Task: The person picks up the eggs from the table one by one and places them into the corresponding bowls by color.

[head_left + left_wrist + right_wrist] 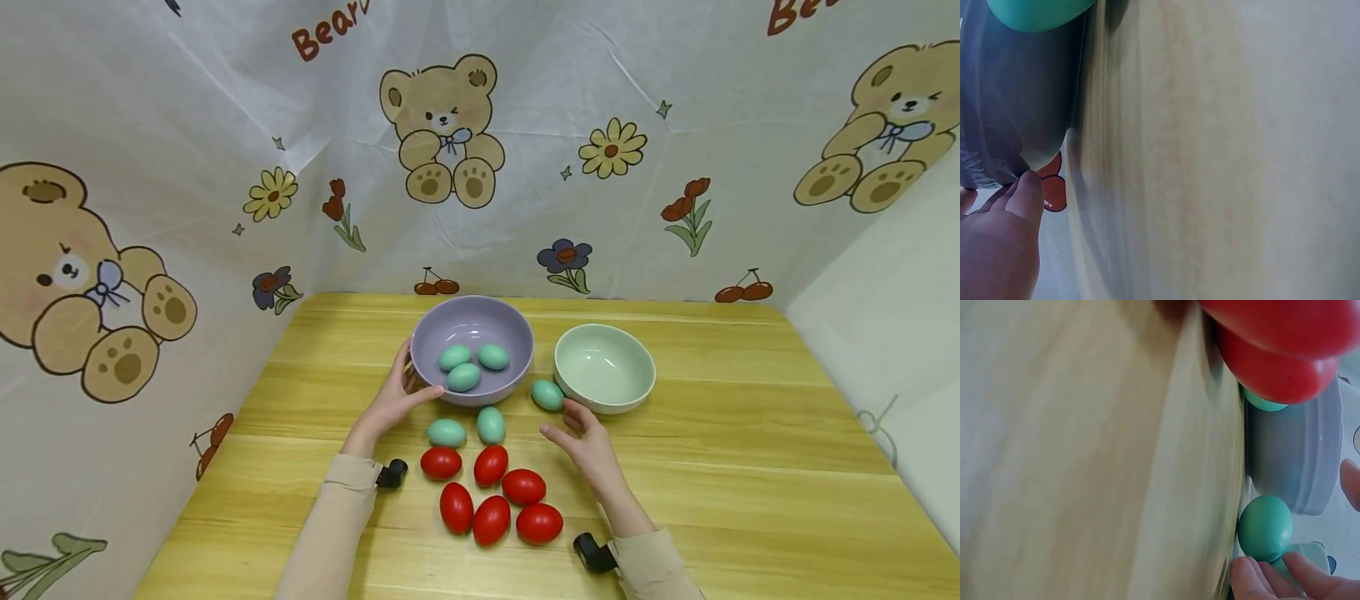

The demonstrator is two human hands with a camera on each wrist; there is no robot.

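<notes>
My left hand [390, 406] holds the purple bowl [517, 375] at its left side, thumb at the front rim and fingers against the outer wall. Three mint-green eggs [463, 377] lie inside that bowl. Just in front of the pale green bowl [604, 371], my right hand [591, 450] reaches toward a single green egg [547, 395], thumb and fingers apart. In the right wrist view its fingertips are right beside the green egg [1265, 528]; whether they touch it I cannot tell. The pale green bowl holds nothing.
Two more green eggs [446, 432] lie before the purple bowl. Several red eggs [491, 521] are grouped nearer, between my forearms. A bear-print cloth [525, 100] hangs behind the wooden table [750, 467].
</notes>
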